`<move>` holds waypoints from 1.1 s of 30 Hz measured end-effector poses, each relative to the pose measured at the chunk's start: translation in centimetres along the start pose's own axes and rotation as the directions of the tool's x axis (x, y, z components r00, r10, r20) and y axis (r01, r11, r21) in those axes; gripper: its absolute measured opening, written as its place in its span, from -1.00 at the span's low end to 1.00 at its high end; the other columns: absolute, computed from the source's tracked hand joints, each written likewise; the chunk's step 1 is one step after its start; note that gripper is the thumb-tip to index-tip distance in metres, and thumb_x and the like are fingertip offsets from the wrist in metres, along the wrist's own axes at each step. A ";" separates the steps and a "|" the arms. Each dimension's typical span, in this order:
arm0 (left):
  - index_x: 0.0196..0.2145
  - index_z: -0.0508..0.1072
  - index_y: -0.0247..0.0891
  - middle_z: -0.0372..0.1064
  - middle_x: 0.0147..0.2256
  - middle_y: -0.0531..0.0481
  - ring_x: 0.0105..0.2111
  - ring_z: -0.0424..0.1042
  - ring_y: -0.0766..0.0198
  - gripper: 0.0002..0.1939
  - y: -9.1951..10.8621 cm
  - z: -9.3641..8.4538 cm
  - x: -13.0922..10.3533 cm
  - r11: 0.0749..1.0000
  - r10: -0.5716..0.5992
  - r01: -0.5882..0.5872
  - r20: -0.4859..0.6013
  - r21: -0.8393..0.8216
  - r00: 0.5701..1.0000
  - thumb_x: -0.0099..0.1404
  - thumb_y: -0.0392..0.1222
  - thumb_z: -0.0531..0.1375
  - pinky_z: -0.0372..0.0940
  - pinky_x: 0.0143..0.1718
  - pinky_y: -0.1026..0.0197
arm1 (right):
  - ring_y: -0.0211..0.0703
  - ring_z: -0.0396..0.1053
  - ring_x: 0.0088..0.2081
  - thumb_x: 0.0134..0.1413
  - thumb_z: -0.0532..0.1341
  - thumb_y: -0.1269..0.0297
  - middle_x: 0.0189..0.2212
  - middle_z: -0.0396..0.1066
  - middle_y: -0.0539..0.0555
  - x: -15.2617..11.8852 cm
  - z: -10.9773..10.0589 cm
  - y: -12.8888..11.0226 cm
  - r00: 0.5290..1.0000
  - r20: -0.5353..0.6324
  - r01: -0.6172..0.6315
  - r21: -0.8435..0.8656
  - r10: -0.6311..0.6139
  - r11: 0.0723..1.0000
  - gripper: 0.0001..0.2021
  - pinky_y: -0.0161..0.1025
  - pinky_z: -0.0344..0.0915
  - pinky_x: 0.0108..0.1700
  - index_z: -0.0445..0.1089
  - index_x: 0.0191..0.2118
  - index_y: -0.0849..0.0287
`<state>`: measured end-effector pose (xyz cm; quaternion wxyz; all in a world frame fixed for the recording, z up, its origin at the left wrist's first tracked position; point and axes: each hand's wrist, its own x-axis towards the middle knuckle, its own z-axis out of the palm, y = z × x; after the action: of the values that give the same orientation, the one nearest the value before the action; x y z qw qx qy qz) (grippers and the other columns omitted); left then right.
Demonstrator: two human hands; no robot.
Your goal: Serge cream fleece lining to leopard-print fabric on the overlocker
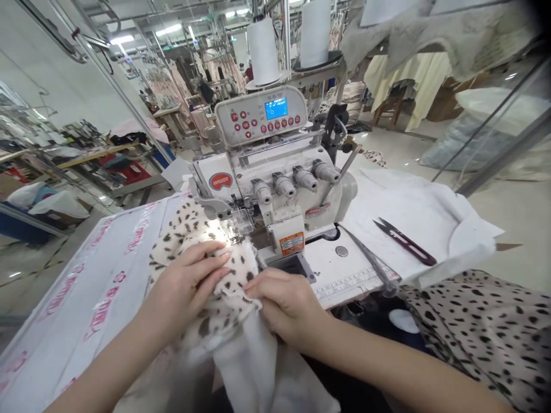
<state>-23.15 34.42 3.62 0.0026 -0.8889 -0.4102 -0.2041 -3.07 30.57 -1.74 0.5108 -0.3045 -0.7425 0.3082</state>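
Note:
Cream fabric with dark spots (pixel 239 265) lies at the front of a white overlock sewing machine (pixel 275 183), its far part beside the lit needle area. My left hand (pixel 196 278) rests on this fabric just before the presser foot, fingers close together and pressing the cloth. My right hand (pixel 286 301) pinches the fabric's right edge between thumb and fingers. Plain white cloth (pixel 253 355) hangs below both hands. The machine's panel (pixel 262 117) has a lit blue display.
Dark red thread snips (pixel 407 241) lie on the white surface at the right. More spotted fabric (pixel 486 332) is heaped at the lower right. A printed white table cover (pixel 99 275) spreads at the left. Thread cones (pixel 263 51) stand behind the machine.

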 end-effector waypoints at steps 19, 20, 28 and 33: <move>-0.07 0.28 -0.30 0.19 -0.12 -0.24 -0.08 0.22 -0.01 -0.58 2.9 0.0 -2.1 0.968 -0.032 0.107 -0.309 0.228 0.950 0.14 -0.08 0.17 0.21 -0.12 -0.01 | -0.25 0.34 -0.27 -0.03 0.24 0.26 -0.26 0.36 0.07 -0.9 0.3 2.3 0.855 0.081 -0.497 0.412 0.513 0.764 -0.64 -0.29 0.31 -0.23 0.26 -0.07 0.17; -0.08 0.28 -0.32 0.20 -0.15 -0.25 -0.11 0.22 -0.02 -0.58 3.5 0.3 -3.1 0.958 -0.020 0.105 -0.305 0.266 0.952 0.13 -0.11 0.18 0.22 -0.14 -0.03 | -0.26 0.33 -0.31 -0.10 0.29 0.22 -0.33 0.36 0.03 -0.9 0.4 2.3 0.818 0.179 -0.555 0.493 0.546 0.670 -0.64 -0.31 0.29 -0.28 0.28 -0.13 0.18; -0.35 0.29 -0.17 0.34 -0.51 0.12 -0.61 0.32 0.37 -0.90 3.1 -2.2 -2.8 0.971 -0.210 0.219 -0.088 0.100 0.974 0.14 -0.17 0.04 0.19 -0.63 0.34 | -0.35 0.23 -0.47 -0.27 0.37 0.17 -0.52 0.33 -0.05 -0.6 1.4 1.6 0.697 0.496 -0.703 0.617 0.518 0.355 -0.68 -0.38 0.16 -0.39 0.42 -0.39 0.31; -0.19 0.29 -0.15 0.40 -0.46 0.15 -0.74 0.24 0.42 -0.72 4.0 -1.8 -0.7 0.939 -0.342 0.341 0.004 0.049 0.940 0.17 0.00 0.07 0.13 -0.73 0.34 | -0.39 0.12 -0.54 -0.12 0.28 0.17 -0.59 0.25 -0.07 -1.4 3.0 1.2 0.715 0.405 -0.688 0.550 0.570 0.473 -0.75 -0.41 0.11 -0.47 0.38 -0.44 0.31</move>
<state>-21.33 30.95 5.69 -0.0141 -0.8052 -0.5630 -0.1859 -5.39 29.82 -4.29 0.3703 -0.3251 -0.4541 0.7423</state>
